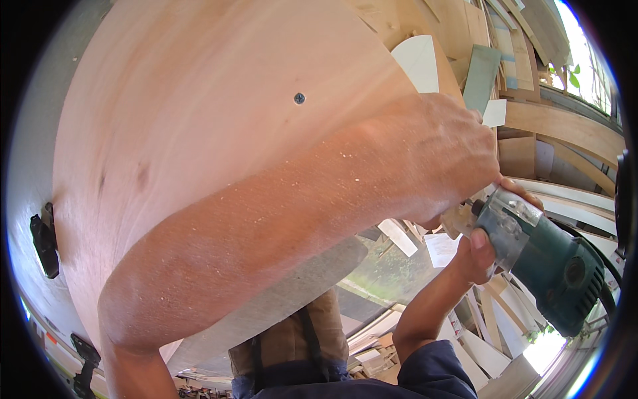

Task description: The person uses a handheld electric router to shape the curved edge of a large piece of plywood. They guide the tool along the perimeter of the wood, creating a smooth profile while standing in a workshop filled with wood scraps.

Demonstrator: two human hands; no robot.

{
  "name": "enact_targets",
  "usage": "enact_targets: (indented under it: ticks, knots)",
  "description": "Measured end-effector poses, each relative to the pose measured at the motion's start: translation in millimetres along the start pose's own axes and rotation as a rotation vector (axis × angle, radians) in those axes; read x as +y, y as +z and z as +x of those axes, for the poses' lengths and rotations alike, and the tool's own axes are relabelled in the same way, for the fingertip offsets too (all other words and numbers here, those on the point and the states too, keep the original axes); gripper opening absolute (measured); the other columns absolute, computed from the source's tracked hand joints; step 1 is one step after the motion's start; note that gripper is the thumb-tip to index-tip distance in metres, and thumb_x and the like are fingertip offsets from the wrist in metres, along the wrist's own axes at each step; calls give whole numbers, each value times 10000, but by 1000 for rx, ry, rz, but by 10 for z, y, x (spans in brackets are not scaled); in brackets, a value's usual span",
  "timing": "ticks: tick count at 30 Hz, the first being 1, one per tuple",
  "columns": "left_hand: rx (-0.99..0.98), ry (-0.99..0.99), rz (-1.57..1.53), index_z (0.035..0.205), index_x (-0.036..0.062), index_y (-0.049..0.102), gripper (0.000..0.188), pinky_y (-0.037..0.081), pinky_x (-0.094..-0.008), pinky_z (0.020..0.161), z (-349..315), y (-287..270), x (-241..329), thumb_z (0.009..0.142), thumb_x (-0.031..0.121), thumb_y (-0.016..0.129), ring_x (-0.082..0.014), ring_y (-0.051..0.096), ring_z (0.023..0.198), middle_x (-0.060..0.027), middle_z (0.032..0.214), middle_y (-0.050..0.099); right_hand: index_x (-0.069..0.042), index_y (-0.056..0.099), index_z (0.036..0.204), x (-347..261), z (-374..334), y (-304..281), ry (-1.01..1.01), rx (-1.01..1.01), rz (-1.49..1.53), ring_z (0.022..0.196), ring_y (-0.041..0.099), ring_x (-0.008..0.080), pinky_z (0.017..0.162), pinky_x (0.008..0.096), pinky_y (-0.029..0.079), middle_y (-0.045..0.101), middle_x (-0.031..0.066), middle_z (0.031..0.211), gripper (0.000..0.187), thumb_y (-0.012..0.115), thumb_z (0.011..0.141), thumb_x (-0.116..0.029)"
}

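Right now you are working at the edge of a large round plywood panel [219, 93], which is filling the upper left and middle of the frame, with a single dark screw head [300, 98] sitting in its face toward the upper centre. Your left hand [458, 143] is reaching across the panel from the lower left, the bare forearm dusted with fine sawdust, and it is lying on the panel's rim at the centre right. Its fingers are curling down over the far side, so you cannot tell how tightly they are closing or whether they are touching the tool below. Your right hand [482, 249] is coming up from the lower centre in a dark blue sleeve [432, 376] and is wrapping firmly around the clear base of a green trim router [538, 256], thumb lying along the near side and fingertips showing over the top. The router is sitting at the centre right of the frame, just under the left hand, its nose pressing in at the panel's edge and its green motor body angling toward the lower right. Two black clamps [45, 239] are gripping the panel's rim at the far left and lower left. Offcuts and boards [518, 60] are lying scattered across the upper right and lower right.
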State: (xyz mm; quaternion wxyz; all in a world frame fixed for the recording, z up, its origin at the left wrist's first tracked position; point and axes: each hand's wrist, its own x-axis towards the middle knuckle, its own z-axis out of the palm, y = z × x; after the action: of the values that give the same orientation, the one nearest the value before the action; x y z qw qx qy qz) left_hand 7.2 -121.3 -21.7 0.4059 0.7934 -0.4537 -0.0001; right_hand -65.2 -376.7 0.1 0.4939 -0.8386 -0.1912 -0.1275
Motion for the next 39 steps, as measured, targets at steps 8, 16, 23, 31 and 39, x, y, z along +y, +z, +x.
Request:
enact_targets:
  ticks: [8,16,23,31,39]
  knots:
    - [-68,-35,19,1110,-28,780,528,582,-360,942,-15,-34,16,721,290,942,-243,705,1097,-109,1068,758,-69,427,1466,37,-30,39,-19,18,37,1297,655,339,1236,646,388,678,207,1281,867,897,747,-185]
    - [-169,-95,-60,1060,-33,783,473,595,-381,933,44,-90,23,699,230,935,-266,706,1102,-123,1057,759,-71,429,1461,-30,24,90,19,22,30,1290,658,343,1247,666,357,675,197,1282,866,897,744,-202]
    - [-130,-41,-43,1040,-36,787,462,591,-382,936,42,-42,-2,691,229,934,-270,713,1065,-125,1027,761,-72,427,1462,-5,-33,82,-10,47,29,1279,664,342,1238,670,372,687,197,1256,877,913,743,-201]
    - [-162,-77,-40,1037,-23,798,449,601,-384,907,-2,-103,6,686,220,936,-269,721,1035,-118,1021,761,-78,434,1462,1,30,138,22,34,73,1279,666,345,1230,688,370,689,201,1254,899,939,731,-217]
    - [-80,-79,-46,894,54,836,320,635,-394,813,53,-79,-27,650,234,937,-279,786,909,-118,892,794,-98,360,1544,26,77,-116,34,-165,53,1357,611,329,1268,658,324,631,210,1364,961,900,750,-115]
